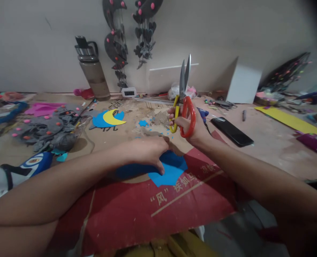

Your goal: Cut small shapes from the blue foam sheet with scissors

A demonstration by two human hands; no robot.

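Note:
Scissors with one red and one yellow handle [188, 117] point upward, blades slightly apart, held by my right hand [194, 125]. My left hand [150, 151] is at the blue sheet [169, 169], thumb on top of it and the other fingers partly hidden behind. The sheet has a jagged edge and lies over the red and brown cardboard [121, 210]. Farther back, a yellow crescent [110, 117] rests on a blue piece [99, 120]. A small blue flower-like cutout [143, 123] and blue scraps lie in the middle.
A bottle [94, 75] and a small digital clock [129, 92] stand near the wall. Gray felt pieces [51, 125] and a blue-and-white object [35, 162] are at left. A black phone [232, 131], yellow strip [289, 120] and white board [244, 82] are at right.

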